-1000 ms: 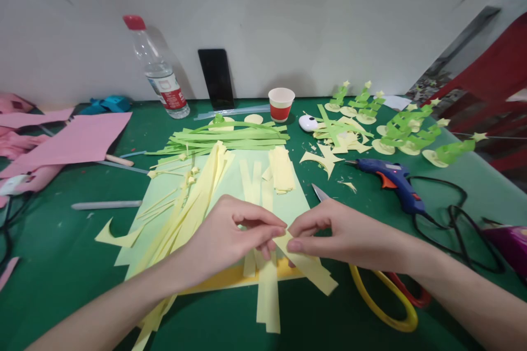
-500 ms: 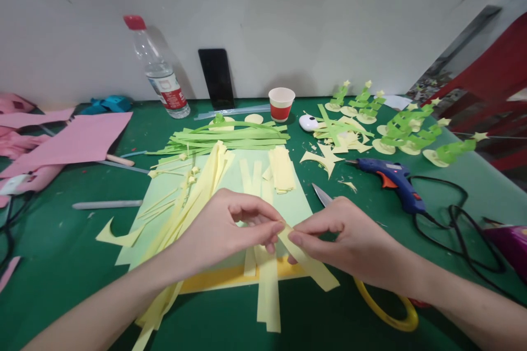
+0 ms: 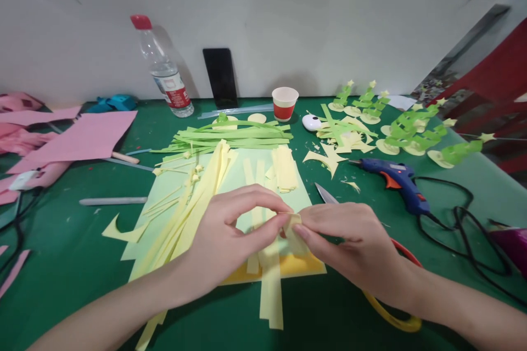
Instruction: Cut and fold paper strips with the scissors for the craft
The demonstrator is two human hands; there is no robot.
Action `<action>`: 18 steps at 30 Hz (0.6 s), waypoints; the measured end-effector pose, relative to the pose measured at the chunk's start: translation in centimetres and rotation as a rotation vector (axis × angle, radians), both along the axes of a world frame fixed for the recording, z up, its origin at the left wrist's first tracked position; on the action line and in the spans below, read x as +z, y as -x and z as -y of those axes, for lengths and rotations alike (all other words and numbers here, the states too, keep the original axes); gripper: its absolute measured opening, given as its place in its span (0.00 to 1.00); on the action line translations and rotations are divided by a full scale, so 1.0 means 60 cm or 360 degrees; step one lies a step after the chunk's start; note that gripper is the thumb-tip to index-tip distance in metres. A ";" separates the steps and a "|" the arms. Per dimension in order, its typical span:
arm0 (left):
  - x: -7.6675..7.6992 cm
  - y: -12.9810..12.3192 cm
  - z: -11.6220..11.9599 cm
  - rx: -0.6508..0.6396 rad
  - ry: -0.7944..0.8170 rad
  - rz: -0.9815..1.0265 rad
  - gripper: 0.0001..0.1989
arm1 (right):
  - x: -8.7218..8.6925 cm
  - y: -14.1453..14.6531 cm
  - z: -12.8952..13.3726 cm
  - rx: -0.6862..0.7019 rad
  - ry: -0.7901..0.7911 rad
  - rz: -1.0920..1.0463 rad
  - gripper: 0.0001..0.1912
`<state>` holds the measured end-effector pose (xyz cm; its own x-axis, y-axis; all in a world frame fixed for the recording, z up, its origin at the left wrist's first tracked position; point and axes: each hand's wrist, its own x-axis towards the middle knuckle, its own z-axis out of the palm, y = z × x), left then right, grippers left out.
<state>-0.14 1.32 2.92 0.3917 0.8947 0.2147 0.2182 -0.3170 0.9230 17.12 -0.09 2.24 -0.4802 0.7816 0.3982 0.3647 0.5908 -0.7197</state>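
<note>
Both hands pinch one pale yellow paper strip above the middle of the worktable. My left hand holds its left edge between thumb and fingertips. My right hand grips the other side, thumb in front, and the strip bends down between the two. Under the hands lie pale green sheets and more yellow strips. A bundle of long yellow strips runs beneath my left forearm. Scissors with a yellow and red handle lie partly hidden under my right hand.
A blue glue gun with a black cable lies right, near green paper spirals on round bases. Behind stand a water bottle, a phone and a paper cup. Green strips, pink sheets and paper scraps lie about.
The strip's free end no longer points down to the right; it now hangs more upright and looks shorter between my fingers. My hands have shifted slightly right, and the whole view has moved a little.
</note>
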 end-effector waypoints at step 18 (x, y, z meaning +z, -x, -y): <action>0.007 -0.003 0.012 -0.0116 -0.0536 -0.0248 0.04 | 0.008 0.006 0.007 -0.0353 -0.0524 0.0010 0.06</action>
